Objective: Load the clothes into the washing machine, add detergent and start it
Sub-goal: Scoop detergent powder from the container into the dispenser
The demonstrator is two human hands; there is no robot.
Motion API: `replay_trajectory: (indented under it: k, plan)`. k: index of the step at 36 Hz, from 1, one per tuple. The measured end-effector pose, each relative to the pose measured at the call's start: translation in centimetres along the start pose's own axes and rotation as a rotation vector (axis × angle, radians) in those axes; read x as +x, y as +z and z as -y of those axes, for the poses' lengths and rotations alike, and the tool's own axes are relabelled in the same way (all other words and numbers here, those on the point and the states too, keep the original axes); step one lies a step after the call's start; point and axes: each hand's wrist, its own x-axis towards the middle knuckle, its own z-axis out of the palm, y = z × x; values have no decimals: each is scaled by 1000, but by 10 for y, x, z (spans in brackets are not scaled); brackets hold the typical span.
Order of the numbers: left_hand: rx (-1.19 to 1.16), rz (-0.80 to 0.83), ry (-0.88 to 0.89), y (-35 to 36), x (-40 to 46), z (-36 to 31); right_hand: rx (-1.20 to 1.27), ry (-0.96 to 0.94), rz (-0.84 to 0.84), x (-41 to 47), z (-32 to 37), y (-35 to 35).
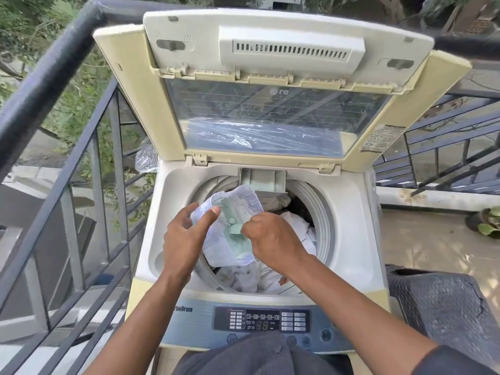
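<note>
A top-loading washing machine [151, 234] stands with its lid [270, 117] raised. White and brownish clothes [297, 228] fill the drum. At the drum's far rim the detergent drawer [263, 182] is pulled out, with pale green powder in it. Over the drum I hold a clear plastic bag of green detergent powder [238, 212]. My left hand [186, 236] grips the bag's left edge. My right hand [270, 236] pinches its right side. The control panel [262, 319] near me shows a lit display.
A dark metal balcony railing [89, 169] runs along the left and behind the machine. A dark woven basket or chair [443, 301] stands at the right. A potted plant [487, 220] sits on the tiled floor at the far right.
</note>
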Motion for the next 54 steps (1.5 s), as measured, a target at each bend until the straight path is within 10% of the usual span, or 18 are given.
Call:
replay_trajectory:
  k: [32, 54]
  plan:
    - [171, -76, 131, 10, -27, -19, 795, 619, -8, -9, 13, -3]
    - [-80, -123, -106, 10, 13, 17, 1371, 829, -426, -2, -46, -41]
